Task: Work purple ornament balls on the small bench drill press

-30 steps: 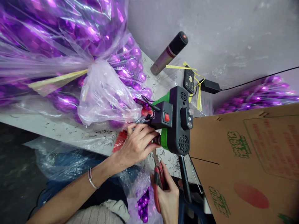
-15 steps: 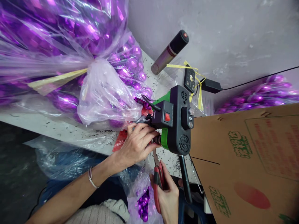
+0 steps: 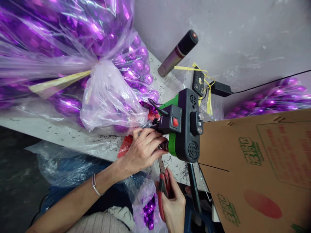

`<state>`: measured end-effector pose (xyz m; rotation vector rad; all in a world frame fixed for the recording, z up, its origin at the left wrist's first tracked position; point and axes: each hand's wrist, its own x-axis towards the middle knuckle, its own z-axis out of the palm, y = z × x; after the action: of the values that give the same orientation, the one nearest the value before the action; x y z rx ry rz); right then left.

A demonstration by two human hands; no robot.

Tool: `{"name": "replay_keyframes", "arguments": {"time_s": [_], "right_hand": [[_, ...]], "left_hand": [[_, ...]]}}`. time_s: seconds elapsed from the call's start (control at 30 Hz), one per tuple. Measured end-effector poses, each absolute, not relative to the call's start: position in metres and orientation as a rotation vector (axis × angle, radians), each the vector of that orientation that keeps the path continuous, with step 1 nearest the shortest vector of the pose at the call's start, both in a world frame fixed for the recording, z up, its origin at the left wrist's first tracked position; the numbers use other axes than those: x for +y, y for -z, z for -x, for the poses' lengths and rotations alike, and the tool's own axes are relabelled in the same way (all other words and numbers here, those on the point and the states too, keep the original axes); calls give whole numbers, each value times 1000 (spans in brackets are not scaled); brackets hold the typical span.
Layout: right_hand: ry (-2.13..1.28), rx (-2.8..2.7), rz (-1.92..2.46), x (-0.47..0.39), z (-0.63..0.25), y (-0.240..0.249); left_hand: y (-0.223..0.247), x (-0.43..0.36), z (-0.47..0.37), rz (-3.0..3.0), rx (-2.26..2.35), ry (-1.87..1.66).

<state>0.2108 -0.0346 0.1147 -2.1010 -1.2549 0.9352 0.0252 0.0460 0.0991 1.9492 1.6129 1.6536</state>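
Right, so my left hand [image 3: 143, 149] is up ahead of me, stretched over the white tabletop [image 3: 48, 129] with its fingers bent in beside the black-and-green device [image 3: 186, 136], and whether those fingers are pinching anything I can't tell, because the knuckles cover the spot. Below it, nearer my body, my right hand [image 3: 176, 204] is wrapped round the red-and-black-handled pliers [image 3: 163, 181]. Now look at the line they make: the long axis runs almost straight away from me, handles in my palm, steel nose pointing up at the underside of my left thumb and fingertips. That's the relation that counts, I'd judge, nose against fingertips: they're very close, with the very tip lost in the overlap, so touching or just apart I can't call. A short dark cylindrical part [image 3: 164, 145] sits between those same fingertips and the green casing, just beyond the pliers' nose and a touch to the right. My left hand is clearly the nearer one to it; my right reaches that area only by the length of the tool.
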Motion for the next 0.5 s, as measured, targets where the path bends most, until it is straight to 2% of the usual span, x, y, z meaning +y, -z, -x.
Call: {"name": "replay_keyframes", "arguments": {"time_s": [0.5], "right_hand": [[-908, -1323, 2059, -35, -208, -112]], "left_hand": [[-97, 45, -25, -1950, 1619, -1645]]}}
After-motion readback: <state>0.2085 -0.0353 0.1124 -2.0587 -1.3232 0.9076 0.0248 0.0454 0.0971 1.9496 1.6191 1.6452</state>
